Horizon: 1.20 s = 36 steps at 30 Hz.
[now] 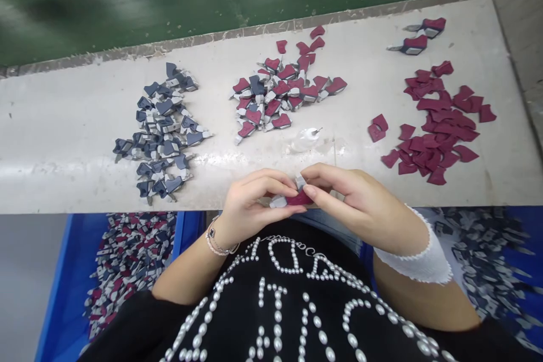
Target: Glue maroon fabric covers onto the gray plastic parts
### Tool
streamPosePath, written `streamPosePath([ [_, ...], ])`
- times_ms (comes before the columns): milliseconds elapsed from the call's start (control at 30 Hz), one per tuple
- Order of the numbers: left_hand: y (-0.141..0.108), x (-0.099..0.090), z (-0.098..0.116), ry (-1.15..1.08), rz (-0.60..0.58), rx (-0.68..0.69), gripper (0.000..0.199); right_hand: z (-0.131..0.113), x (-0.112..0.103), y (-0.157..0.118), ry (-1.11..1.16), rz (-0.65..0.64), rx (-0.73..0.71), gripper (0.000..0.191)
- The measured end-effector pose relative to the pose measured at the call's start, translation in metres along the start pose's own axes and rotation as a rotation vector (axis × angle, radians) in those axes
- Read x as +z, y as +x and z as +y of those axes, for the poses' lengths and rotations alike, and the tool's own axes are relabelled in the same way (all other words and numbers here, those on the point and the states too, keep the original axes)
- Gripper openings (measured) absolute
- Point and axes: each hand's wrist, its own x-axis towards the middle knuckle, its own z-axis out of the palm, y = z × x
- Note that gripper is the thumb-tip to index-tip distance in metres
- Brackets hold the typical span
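Between my two hands, over the table's front edge, is a small grey plastic part with a maroon cover piece (pixel 299 198). My left hand (pixel 265 195) pinches its left side, and my right hand (pixel 343 195) presses fingertips on its right side. Fingers hide much of it, so how well the cover sits cannot be told. Just beyond the hands lies a small clear bottle with a thin needle tip (pixel 309 138). A pile of grey parts with maroon covers (pixel 280 90) is behind it. Loose maroon cover pieces (pixel 445 130) lie to the right.
Navy-and-grey parts (pixel 163 130) are heaped at the left of the white table (pixel 63 141). Two covered parts (pixel 416 44) lie at the back right. Blue bins (pixel 63 288) holding more parts stand below the front edge on both sides. A green wall (pixel 237 0) bounds the back.
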Motion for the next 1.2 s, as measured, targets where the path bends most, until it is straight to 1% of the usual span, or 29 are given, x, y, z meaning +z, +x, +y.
streamPosePath([
  [100, 0.000, -0.001, 0.001, 0.006, -0.010, 0.008, 0.028, -0.002, 0.002, 0.000, -0.004, 0.019, -0.001, 0.019],
  [233, 0.000, -0.002, 0.004, 0.020, 0.017, 0.042, 0.028, -0.004, 0.003, -0.003, 0.010, 0.050, 0.001, 0.020],
  [333, 0.000, -0.004, 0.008, 0.025, -0.001, 0.052, 0.029, -0.007, 0.001, -0.009, 0.020, 0.019, -0.017, 0.020],
  [500, 0.000, -0.010, 0.018, 0.034, -0.062, 0.087, 0.026, -0.012, -0.005, -0.014, 0.008, -0.056, -0.123, 0.016],
  [600, 0.000, -0.011, 0.023, 0.039, -0.084, 0.088, 0.025, -0.015, -0.007, -0.015, -0.016, -0.063, -0.150, 0.014],
  [700, -0.001, -0.010, 0.026, 0.034, -0.087, 0.094, 0.024, -0.018, -0.005, -0.016, -0.054, -0.035, -0.165, 0.013],
  [800, -0.002, -0.010, 0.027, 0.046, -0.081, 0.098, 0.024, -0.020, 0.000, -0.017, -0.089, 0.026, -0.160, 0.012],
  [867, -0.002, -0.011, 0.026, 0.055, -0.082, 0.109, 0.023, -0.021, 0.002, -0.018, -0.105, 0.042, -0.131, 0.012],
  [933, -0.002, -0.011, 0.025, 0.055, -0.086, 0.108, 0.022, -0.020, 0.002, -0.020, -0.104, 0.029, -0.120, 0.012],
  [1100, 0.001, -0.011, 0.024, -0.029, -0.049, 0.135, 0.024, -0.020, -0.001, -0.022, -0.073, -0.003, -0.165, 0.013],
  [1200, 0.003, -0.011, 0.024, -0.058, -0.053, 0.123, 0.023, -0.021, -0.003, -0.022, -0.079, -0.013, -0.183, 0.012],
])
